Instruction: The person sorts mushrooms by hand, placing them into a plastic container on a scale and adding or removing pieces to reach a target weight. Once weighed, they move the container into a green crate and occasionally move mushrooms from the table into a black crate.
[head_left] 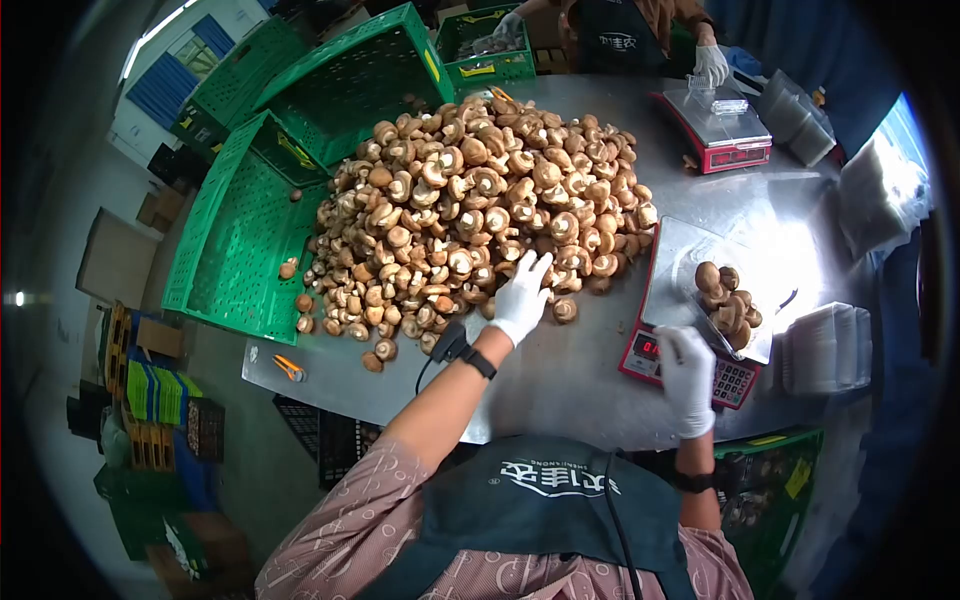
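Note:
A large heap of brown mushrooms (pixel 480 190) lies on the steel table (pixel 400 395). My left hand (pixel 523 298), in a white glove, is at the heap's near edge with its fingers spread and touching or just over the mushrooms. My right hand (pixel 687 372), also gloved, hovers over the front of the red scale (pixel 645 355); its fingers are curled and blurred, and whether anything is in them cannot be made out. On the scale's plate, beyond that hand, a clear tray holds several mushrooms (pixel 738 318).
Green crates (pixel 240 240) stand at the left. An orange-handled tool (pixel 289 368) lies near the front left edge. Clear trays (pixel 828 350) are stacked at the right. Across the table, a gloved co-worker's hand (pixel 711 66) is at a second scale (pixel 735 155).

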